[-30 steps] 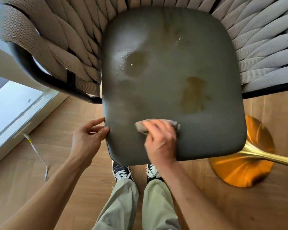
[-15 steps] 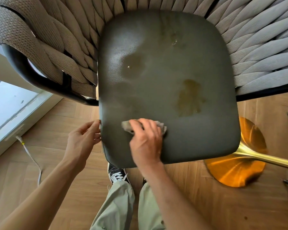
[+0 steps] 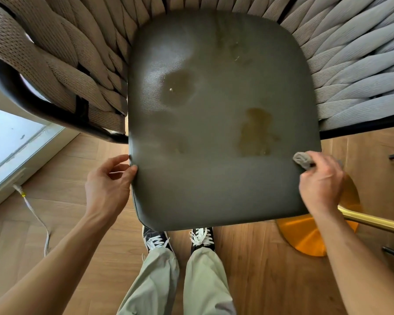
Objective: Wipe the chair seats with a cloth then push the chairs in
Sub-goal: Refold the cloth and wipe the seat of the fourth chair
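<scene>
A dark grey leather chair seat (image 3: 214, 183) fills the middle of the view, with brownish stains (image 3: 255, 133) on it. A woven beige rope backrest (image 3: 55, 55) curves around its sides. My right hand (image 3: 321, 185) grips a bunched grey cloth (image 3: 303, 160) at the seat's right front edge. My left hand (image 3: 109, 185) holds the seat's left front edge, thumb on top and fingers curled at the rim.
A gold disc base with a brass pole (image 3: 309, 233) stands on the wooden floor right of the seat. A white cable (image 3: 35, 214) lies on the floor at left by a white sill (image 3: 14, 144). My shoes (image 3: 178, 239) are under the seat's front.
My right hand has swept the cloth from the front middle of the seat across to its right edge. My left hand stays at the left edge.
</scene>
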{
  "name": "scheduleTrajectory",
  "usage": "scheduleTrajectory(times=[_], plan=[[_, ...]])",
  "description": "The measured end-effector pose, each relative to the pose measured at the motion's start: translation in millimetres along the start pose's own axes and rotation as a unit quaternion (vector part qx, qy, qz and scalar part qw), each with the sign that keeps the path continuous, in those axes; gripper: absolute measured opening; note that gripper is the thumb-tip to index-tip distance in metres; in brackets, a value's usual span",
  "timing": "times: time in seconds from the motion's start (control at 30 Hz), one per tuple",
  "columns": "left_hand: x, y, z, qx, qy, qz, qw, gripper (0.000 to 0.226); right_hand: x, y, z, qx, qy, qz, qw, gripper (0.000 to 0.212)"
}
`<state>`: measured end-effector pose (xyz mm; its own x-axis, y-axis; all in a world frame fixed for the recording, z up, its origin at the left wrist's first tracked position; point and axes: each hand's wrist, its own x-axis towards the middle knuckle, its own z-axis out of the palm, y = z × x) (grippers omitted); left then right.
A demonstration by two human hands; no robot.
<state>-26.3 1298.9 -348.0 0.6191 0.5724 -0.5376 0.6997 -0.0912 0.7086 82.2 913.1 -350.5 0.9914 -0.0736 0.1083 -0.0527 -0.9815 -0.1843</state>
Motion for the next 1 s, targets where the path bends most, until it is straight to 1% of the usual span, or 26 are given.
scheduleTrajectory(times=[0.1,0.17,0.3,0.43,0.53,0.6,0.67,0.73,0.8,0.87,1.0], plan=[[2,-2,-1,-0.002,-0.003,-0.001,1.0,0.026,9,6,0,0.016,0.009,0.046,0.999,0.041],[3,-2,-1,-0.009,-0.008,-0.006,1.0,0.027,8,1,2,0.037,0.022,0.049,0.998,0.039],[5,-3,-1,-0.007,-0.01,-0.019,1.0,0.028,-7,-28,8,0.063,0.026,0.008,0.998,0.038],[3,0,-2,-0.009,-0.013,-0.026,1.0,0.028,-30,-83,19,0.114,0.021,-0.063,0.991,0.038],[5,0,-3,-0.018,-0.023,-0.038,0.999,0.027,-49,-129,25,0.161,0.009,-0.085,0.983,0.039],[6,1,-3,-0.052,-0.024,-0.06,0.997,0.023,-63,-161,29,0.193,-0.011,-0.104,0.976,0.037],[6,7,-2,-0.11,-0.022,-0.088,0.99,0.013,-76,-194,32,0.219,-0.038,-0.123,0.967,0.033],[5,14,-1,-0.152,-0.023,-0.115,0.981,0.022,-88,-227,35,0.241,-0.067,-0.137,0.958,0.029],[3,19,-2,-0.176,-0.022,-0.137,0.975,0.031,-100,-259,36,0.249,-0.092,-0.153,0.952,0.024],[2,21,-3,-0.194,-0.018,-0.15,0.969,0.034,-108,-281,38,0.24,-0.108,-0.171,0.95,0.017],[3,22,-4,-0.194,-0.022,-0.15,0.969,0.031,-109,-287,39,0.211,-0.111,-0.194,0.952,0.018]])
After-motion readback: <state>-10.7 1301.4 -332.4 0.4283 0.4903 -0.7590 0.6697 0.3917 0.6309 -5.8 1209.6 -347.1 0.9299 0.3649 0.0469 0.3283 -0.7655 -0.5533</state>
